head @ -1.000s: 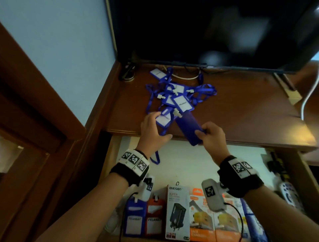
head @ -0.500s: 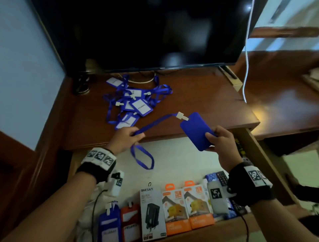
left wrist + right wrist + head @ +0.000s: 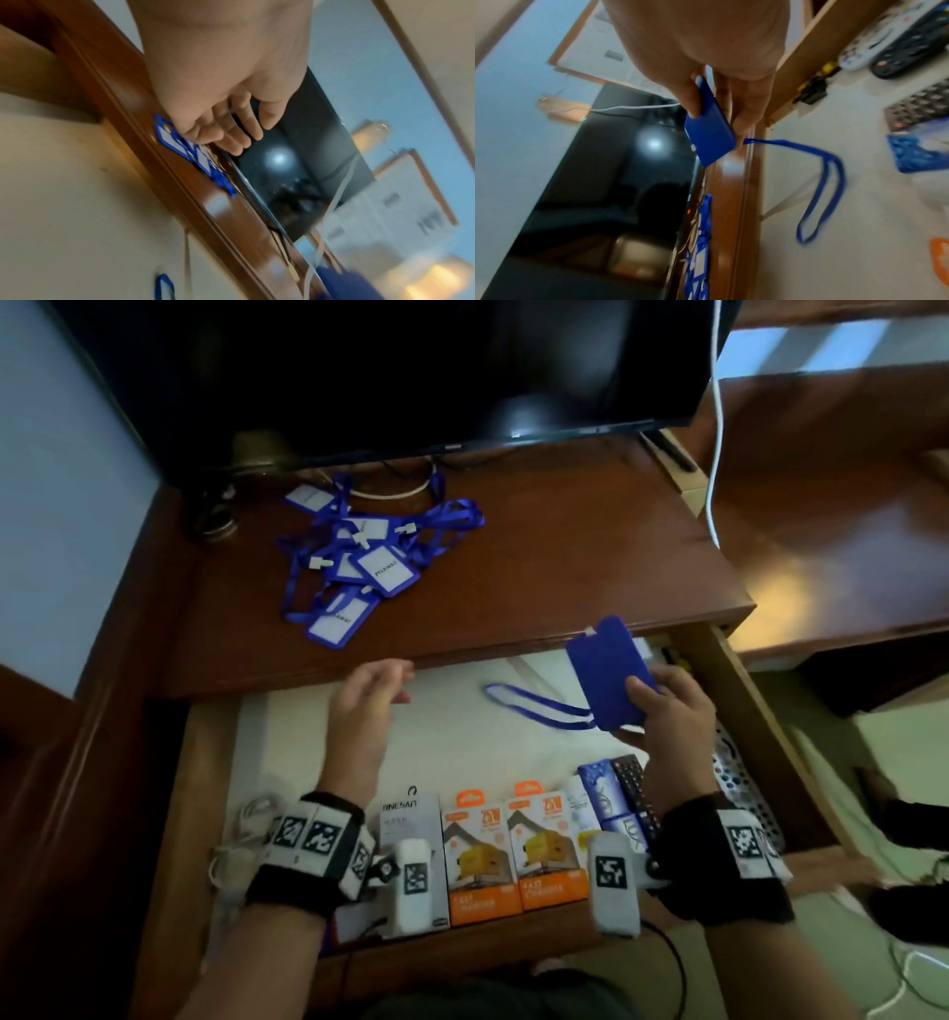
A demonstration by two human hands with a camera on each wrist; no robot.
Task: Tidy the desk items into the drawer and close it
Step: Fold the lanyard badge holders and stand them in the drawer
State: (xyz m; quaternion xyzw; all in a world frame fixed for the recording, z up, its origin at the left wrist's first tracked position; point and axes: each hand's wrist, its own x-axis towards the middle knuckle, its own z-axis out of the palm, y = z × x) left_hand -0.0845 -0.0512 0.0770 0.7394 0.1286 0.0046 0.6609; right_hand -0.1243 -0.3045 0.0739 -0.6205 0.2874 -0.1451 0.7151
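Observation:
My right hand [image 3: 662, 706] [image 3: 716, 113] pinches a blue badge holder [image 3: 608, 677] [image 3: 709, 135] over the right part of the open drawer [image 3: 205, 793]. Its blue lanyard [image 3: 534, 708] [image 3: 821, 182] trails left and down onto the drawer's white lining. My left hand [image 3: 367, 698] [image 3: 231, 130] hovers with loose fingers over the drawer just below the desk edge, holding nothing. A pile of blue badge holders and lanyards [image 3: 359, 562] [image 3: 195, 160] lies on the wooden desk [image 3: 565, 567] at back left.
A dark monitor [image 3: 411, 372] stands at the desk's back, with a white cable [image 3: 714, 454] hanging at right. Along the drawer's front sit charger boxes [image 3: 513, 855], blue soap boxes [image 3: 611, 803], remote controls [image 3: 634, 788] and white cables [image 3: 241, 839].
My right hand has carried the badge holder off the desk and down over the drawer. My left hand has let go of the lanyard, which now trails into the drawer.

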